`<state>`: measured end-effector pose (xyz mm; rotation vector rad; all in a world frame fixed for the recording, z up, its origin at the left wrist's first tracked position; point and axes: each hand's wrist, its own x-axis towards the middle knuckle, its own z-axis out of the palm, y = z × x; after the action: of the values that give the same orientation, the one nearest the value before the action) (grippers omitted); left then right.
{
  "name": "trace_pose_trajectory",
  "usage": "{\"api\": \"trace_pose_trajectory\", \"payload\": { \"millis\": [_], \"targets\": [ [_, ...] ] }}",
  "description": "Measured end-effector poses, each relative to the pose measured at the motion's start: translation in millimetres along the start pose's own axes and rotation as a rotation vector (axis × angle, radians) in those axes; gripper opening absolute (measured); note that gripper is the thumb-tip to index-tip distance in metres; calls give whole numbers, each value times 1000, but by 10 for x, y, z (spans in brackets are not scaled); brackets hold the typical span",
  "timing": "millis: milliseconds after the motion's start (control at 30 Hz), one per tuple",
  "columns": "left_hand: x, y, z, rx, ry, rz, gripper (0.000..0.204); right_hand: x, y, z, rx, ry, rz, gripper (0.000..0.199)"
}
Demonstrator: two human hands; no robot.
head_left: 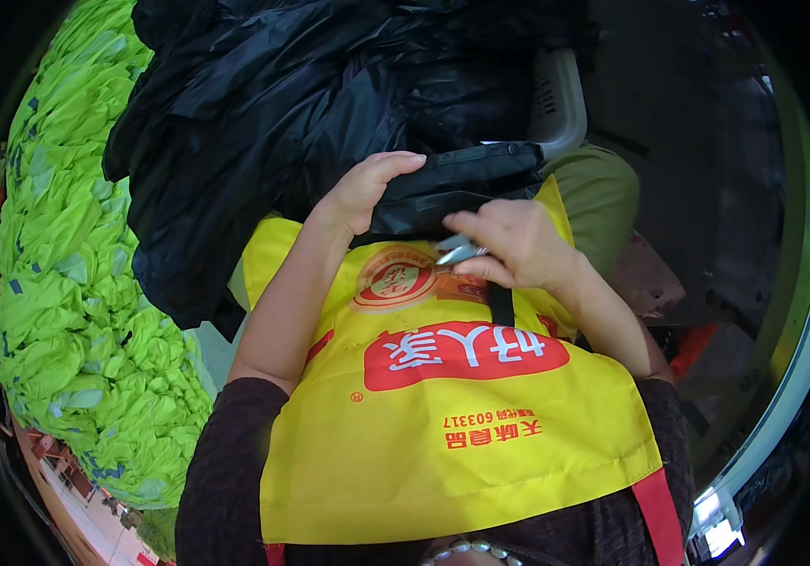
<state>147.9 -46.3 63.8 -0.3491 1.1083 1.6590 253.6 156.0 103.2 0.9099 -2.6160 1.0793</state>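
Left hand (367,189) clamped black fabric edge (461,184) at frame centre; right hand (518,247) pinched small metal snips (457,250). Best kept taut, trimmed close, clear of yellow apron (442,415).

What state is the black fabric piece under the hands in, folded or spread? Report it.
Folded: the black fabric piece lies doubled into a thick band across the yellow apron, left hand pressing it.

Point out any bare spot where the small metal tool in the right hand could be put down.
The flattest free patch is the yellow apron across the lap, below the right hand and between both forearms. Above, the left hand and the black fabric crowd everything; the bright green pile fills the left side.
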Motion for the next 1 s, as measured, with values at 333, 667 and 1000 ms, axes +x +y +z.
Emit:
{"api": "trace_pose_trajectory", "payload": {
  "millis": [333, 667, 1000],
  "targets": [
    [-97, 87, 105, 243, -119, 11, 22, 69, 507, -81, 329, 53, 650, 21],
    [-119, 62, 163, 389, 158, 134, 21, -1, 530, -330, 349, 381, 645, 18],
    [-27, 12, 37, 247, 104, 136, 18, 146, -32, -163, 94, 261, 241, 15]
  ]
}}
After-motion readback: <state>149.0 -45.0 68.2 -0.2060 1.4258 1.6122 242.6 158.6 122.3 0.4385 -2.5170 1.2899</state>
